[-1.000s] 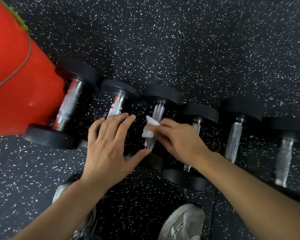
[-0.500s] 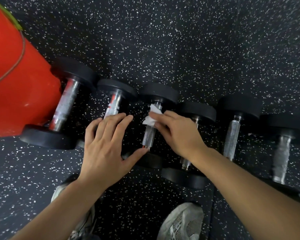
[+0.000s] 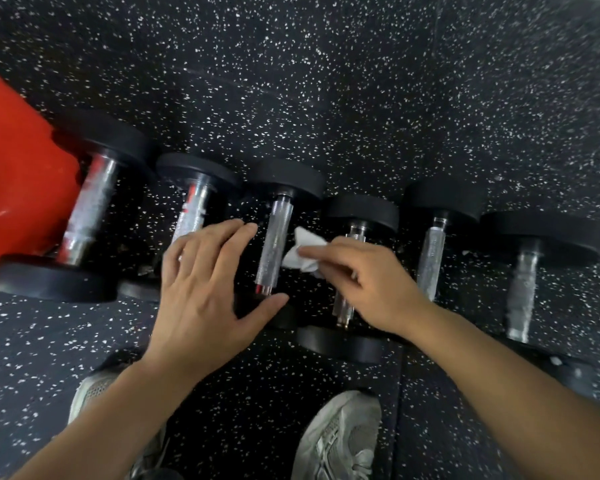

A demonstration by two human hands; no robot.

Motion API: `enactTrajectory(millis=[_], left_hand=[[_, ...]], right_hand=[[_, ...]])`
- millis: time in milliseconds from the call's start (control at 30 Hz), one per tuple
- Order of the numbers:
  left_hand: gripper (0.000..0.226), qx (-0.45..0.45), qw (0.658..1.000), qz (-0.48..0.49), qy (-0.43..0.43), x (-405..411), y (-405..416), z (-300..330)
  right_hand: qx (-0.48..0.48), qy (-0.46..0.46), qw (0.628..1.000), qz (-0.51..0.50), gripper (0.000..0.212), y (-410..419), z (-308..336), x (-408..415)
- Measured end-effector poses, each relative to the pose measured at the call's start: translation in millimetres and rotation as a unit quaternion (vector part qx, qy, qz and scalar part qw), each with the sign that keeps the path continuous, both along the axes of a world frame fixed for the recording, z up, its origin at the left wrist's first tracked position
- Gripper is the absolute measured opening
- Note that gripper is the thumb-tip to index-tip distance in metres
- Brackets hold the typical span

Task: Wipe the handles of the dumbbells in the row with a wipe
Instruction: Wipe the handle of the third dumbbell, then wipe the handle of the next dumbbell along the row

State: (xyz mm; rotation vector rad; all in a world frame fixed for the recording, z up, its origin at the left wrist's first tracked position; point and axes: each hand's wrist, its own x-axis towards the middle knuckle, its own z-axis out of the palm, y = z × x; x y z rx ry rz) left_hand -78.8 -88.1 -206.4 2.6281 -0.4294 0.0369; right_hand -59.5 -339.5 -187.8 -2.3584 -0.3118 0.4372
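Observation:
Several black dumbbells with chrome handles lie in a row on the floor. My right hand (image 3: 368,282) pinches a crumpled white wipe (image 3: 303,252), which sits just right of the third dumbbell's handle (image 3: 276,244) and left of the fourth handle (image 3: 347,303). That fourth handle is partly hidden under my right hand. My left hand (image 3: 205,292) hovers flat with fingers spread over the near end of the second dumbbell (image 3: 191,209), its thumb by the third dumbbell's near weight. The fifth handle (image 3: 430,261) and sixth handle (image 3: 522,296) lie to the right.
A big red object (image 3: 18,174) stands at the left, against the first, largest dumbbell (image 3: 90,209). My two grey sneakers (image 3: 336,438) are on the speckled black rubber floor (image 3: 326,81) just below the row.
My right hand with the wipe has come off the third handle and shifted right and nearer, toward the fourth. The view has drifted; my left hand keeps its place.

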Motion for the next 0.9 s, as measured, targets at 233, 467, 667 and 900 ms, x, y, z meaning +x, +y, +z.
enactTrajectory(millis=[233,467,667,900], left_hand=[[0.1,-0.013,0.994,-0.096,0.045,-7,-48,3],[0.111,0.047,0.994,-0.097,0.034,-13,-61,-5],[0.115,0.058,0.994,-0.081,0.041,-13,-61,-5],[0.114,0.057,0.994,-0.079,0.044,-13,-60,-4]], right_hand=[[-0.088,-0.042,0.992,-0.078,0.035,-61,-4,-2],[-0.16,-0.074,0.982,-0.06,0.038,-53,-22,-6],[-0.137,-0.063,0.988,-0.025,0.037,-55,-23,-9],[-0.175,0.007,0.97,0.166,0.035,-52,-8,-34]])
